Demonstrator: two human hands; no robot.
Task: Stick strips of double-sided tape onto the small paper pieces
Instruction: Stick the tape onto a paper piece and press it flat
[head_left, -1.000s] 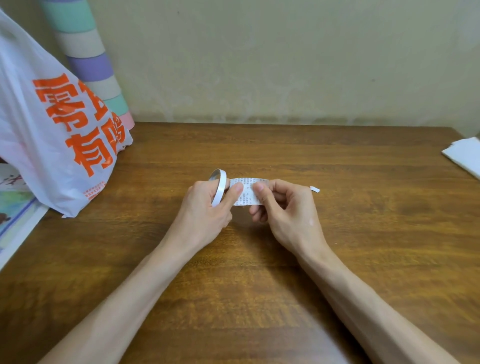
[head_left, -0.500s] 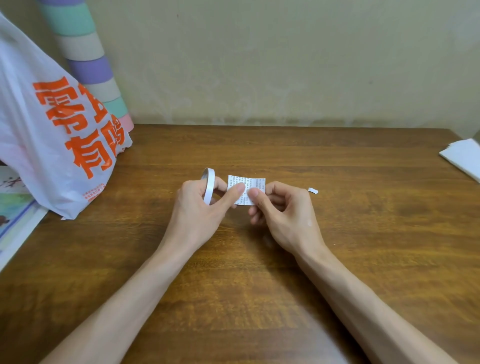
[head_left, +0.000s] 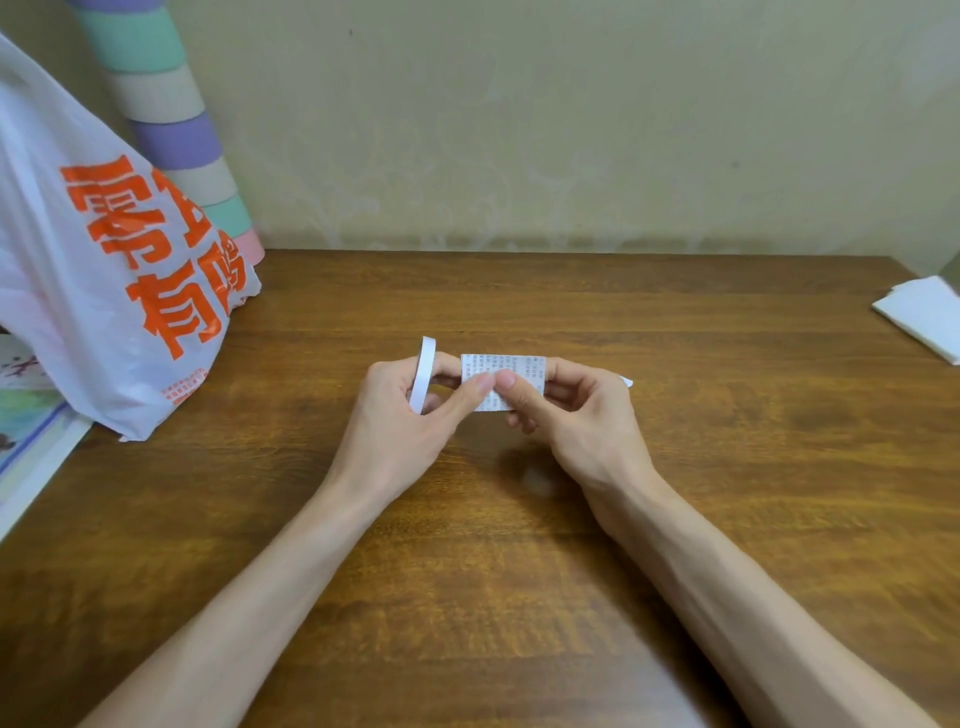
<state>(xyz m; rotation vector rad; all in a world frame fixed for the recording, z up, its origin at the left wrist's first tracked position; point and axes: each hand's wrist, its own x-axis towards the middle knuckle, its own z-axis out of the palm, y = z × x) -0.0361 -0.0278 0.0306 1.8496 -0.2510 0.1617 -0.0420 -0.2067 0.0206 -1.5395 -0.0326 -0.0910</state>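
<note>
Room: we face a pale, stained wall (head_left: 571, 130) that meets the far edge of a brown wooden bench (head_left: 727, 519).
Left side: a white plastic bag (head_left: 104, 260) with big orange characters slumps on the bench, and behind it a tube (head_left: 171, 130) banded in green, beige, purple and pink leans against the wall.
Left edge: we see a printed sheet (head_left: 31, 441) lying partly under the bag, but its picture is too cut off to read.
Right edge: a folded white sheet (head_left: 924, 317) lies near the far corner, well apart from the hands.
Paper (head_left: 498, 369): a small white piece with rows of fine print – the task's thing – is held over the middle of the bench, between the two hands, printed face toward us.
Left grip (head_left: 400, 415): grasping the paper, with the thumb tip pressed on its near face and the fingers curled behind it.
Roll (head_left: 422, 374): a thin white ring of tape stands on edge in the left grip, just left of the paper. We take it that a finger passes through it, though we cannot tell which.
Right grip (head_left: 582, 421): also grasping the paper – the thumb lies on its face, touching the left thumb, with the fingers folded behind.
Scrap (head_left: 627, 383): a tiny white bit shows just past the right knuckles. We cannot tell whether it lies on the bench or is held.
</note>
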